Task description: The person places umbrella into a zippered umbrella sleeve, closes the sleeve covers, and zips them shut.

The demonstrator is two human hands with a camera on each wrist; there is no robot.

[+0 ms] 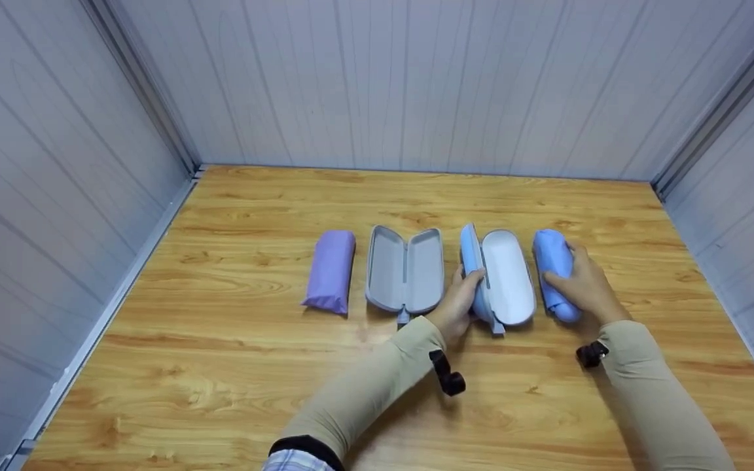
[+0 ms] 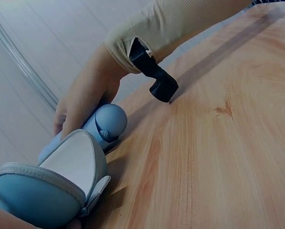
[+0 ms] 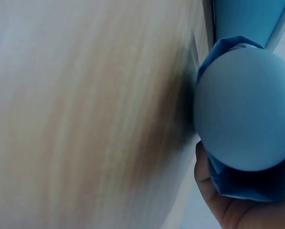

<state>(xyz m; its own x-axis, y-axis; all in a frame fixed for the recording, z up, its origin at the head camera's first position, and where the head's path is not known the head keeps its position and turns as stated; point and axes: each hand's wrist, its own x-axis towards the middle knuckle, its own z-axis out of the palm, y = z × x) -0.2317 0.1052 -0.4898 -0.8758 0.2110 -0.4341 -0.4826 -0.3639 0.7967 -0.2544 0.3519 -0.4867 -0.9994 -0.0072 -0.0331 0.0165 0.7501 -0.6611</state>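
My left hand [image 1: 459, 304] grips the blue-shelled half of an eyeglass case [image 1: 510, 281], which lies spread with its white lining showing. In the left wrist view, the case [image 2: 35, 200] is close, with its strap-like closing tab sticking out toward the table. Just right of it, my right hand [image 1: 588, 288] holds a blue folded compact umbrella [image 1: 552, 252], thumb on the near side and fingers over the far side. The umbrella's rounded end [image 3: 245, 109] fills much of the right wrist view. Its fabric wraps loosely round that end; the covered fingers are partly hidden.
A grey eyeglass case [image 1: 424, 275] lies spread left of the blue one. Farther left is a purple fabric-wrapped bundle [image 1: 331, 271]. All stand in a row on a wooden table [image 1: 220, 366], with pale panel walls [image 1: 377, 85] at the back and sides.
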